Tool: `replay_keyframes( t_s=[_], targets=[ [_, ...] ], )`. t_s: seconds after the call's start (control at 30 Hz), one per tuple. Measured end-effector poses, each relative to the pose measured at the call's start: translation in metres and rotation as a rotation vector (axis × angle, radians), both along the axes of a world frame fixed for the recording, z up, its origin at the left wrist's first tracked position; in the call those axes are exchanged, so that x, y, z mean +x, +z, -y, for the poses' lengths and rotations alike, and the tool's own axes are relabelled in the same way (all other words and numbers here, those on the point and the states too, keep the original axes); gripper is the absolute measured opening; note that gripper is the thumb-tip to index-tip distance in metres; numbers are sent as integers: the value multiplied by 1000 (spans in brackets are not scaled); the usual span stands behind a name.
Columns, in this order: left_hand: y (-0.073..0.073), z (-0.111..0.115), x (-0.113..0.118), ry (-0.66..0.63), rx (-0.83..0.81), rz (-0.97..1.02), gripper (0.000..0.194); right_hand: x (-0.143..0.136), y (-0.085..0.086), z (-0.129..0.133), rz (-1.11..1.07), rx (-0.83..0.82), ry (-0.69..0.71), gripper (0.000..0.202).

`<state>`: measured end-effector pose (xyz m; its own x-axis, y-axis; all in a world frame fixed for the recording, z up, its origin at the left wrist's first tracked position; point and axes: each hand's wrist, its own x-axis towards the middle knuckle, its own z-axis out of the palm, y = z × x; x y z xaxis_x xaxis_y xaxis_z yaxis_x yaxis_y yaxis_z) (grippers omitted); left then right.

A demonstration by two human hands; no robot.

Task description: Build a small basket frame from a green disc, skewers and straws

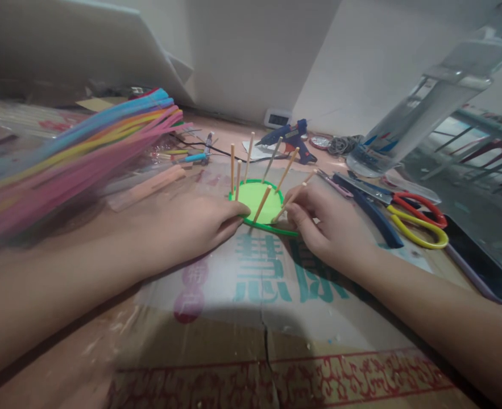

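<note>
A light-green disc [254, 197] lies on the printed sheet, with several wooden sticks [262, 203] standing up around its rim. A dark-green strip [272, 228] runs along the disc's edge, and at the near side it passes outside the sticks toward my right hand. My left hand [203, 221] has its thumb and fingers pressed together at the disc's left front edge; what they pinch is hidden. Closed at the disc's right side, my right hand [323, 218] has thumb and forefinger around a stick [292, 200] leaning to the right.
Colourful fuzzy stems [88, 147] lie at left. Behind the disc are a blue glue gun [291, 138] and a small display [278, 119]. To the right are a clear bottle [417, 113], pliers [374, 216], scissors [419, 227] and a phone [481, 258].
</note>
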<state>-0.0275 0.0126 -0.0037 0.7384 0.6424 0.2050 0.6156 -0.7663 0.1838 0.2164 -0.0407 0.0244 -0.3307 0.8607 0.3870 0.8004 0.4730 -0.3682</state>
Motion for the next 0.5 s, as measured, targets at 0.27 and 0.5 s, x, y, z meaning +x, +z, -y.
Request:
replay_keyframes(
  t_s=[0.27, 0.5],
  targets=[
    [2, 1, 0, 10, -20, 13, 35, 1, 0, 0, 17, -16, 6, 9],
    [-1, 0, 0, -1, -8, 23, 34, 0, -2, 0, -8, 0, 32, 7]
  ],
)
